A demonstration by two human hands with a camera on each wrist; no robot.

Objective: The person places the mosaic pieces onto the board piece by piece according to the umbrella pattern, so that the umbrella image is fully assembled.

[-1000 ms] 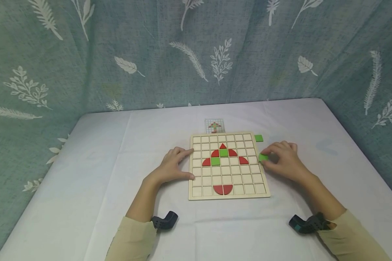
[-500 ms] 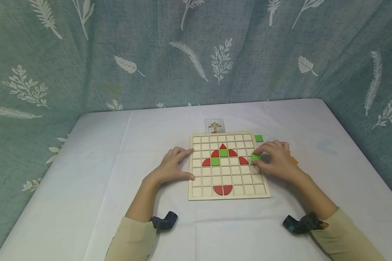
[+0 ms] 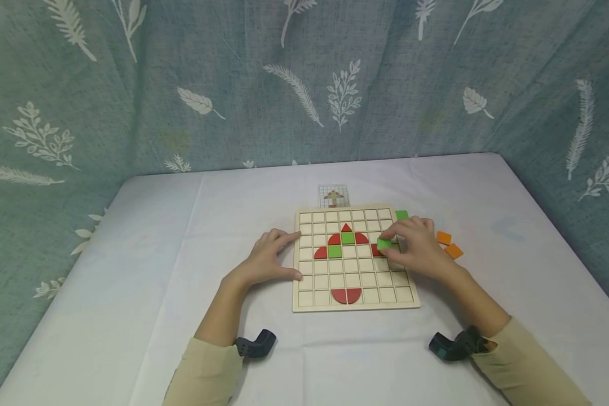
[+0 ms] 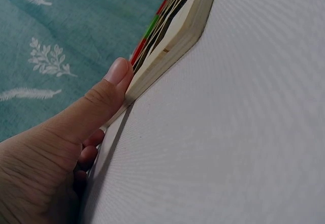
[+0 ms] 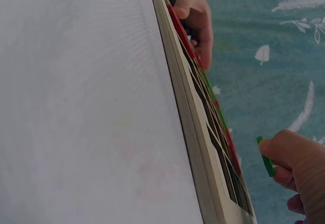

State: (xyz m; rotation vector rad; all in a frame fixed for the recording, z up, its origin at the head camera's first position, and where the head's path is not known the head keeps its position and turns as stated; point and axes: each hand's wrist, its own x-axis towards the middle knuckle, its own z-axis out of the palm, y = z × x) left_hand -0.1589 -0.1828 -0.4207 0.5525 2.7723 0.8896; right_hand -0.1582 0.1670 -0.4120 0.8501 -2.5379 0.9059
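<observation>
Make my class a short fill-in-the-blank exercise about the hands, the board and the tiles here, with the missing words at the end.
1. The right hand pinches a tile coloured ____.
2. The left hand touches the board along its ____ edge in the head view.
3. The topmost red piece on the board is shaped like a ____.
4. The two loose tiles farthest right in the head view are both ____.

Missing words: green; left; triangle; orange.

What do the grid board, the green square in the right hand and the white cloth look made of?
Grid board: probably matte wood or plywood; pale tan, layered-looking edge. Green square: perhaps painted wood or plastic, smooth-looking; even colour leaves it open. White cloth: likely matte fabric, from its creases.
</observation>
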